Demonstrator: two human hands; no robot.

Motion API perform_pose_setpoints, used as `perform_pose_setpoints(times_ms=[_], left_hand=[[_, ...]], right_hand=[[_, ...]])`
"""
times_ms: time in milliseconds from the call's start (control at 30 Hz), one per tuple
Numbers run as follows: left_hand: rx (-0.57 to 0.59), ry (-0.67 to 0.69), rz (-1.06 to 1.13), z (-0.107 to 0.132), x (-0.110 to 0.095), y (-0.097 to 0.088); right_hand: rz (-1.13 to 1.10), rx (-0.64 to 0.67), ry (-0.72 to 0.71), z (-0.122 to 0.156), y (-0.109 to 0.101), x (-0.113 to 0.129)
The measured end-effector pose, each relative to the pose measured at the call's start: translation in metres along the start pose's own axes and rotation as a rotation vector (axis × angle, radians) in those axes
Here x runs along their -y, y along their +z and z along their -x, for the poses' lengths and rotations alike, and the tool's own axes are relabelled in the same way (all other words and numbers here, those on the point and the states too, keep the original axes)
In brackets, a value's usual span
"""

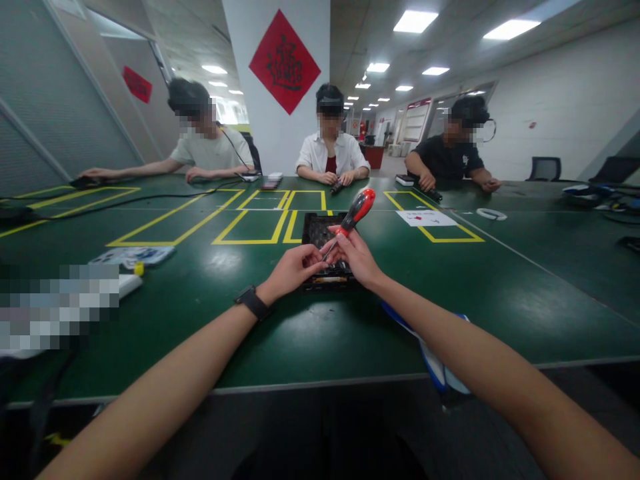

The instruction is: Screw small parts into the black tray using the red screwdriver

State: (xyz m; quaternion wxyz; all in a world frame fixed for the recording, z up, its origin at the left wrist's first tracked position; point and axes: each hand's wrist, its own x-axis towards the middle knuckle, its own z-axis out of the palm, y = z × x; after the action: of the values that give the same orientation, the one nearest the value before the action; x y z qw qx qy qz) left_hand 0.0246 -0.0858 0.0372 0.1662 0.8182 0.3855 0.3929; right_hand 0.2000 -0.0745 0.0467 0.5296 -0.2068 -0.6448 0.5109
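Note:
My right hand [356,257] is closed around a screwdriver with a red and black handle [358,210], which tilts up and to the right. My left hand [295,268] pinches near the tip of the screwdriver's shaft, fingers together; what sits between the fingertips is too small to name. Both hands hover over a black rectangular device [320,233] lying on the green table [500,293]. A dark watch is on my left wrist.
Three other people sit across the table with their hands on it. Yellow taped rectangles [255,227] mark the tabletop. A white sheet [425,218], a roll of tape [491,214], cables and small packets [131,256] lie around. A blue and white object [440,373] hangs at the near edge.

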Motion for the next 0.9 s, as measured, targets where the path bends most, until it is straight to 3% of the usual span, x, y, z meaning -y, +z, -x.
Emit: perform_pose_setpoints(times_ms=[300, 533, 900], left_hand=[[0.085, 0.037, 0.021, -0.0001, 0.0027, -0.0012], [0.019, -0.037, 0.077, 0.0011, 0.0, 0.0012], [0.061, -0.01, 0.053, 0.0002, 0.0052, 0.001]], right_hand=[[0.006, 0.028, 0.011, -0.0007, -0.0031, -0.0046], [-0.011, 0.023, -0.038, -0.0011, -0.0014, -0.0065], [-0.031, 0.011, 0.01, 0.0001, -0.0026, -0.0028]])
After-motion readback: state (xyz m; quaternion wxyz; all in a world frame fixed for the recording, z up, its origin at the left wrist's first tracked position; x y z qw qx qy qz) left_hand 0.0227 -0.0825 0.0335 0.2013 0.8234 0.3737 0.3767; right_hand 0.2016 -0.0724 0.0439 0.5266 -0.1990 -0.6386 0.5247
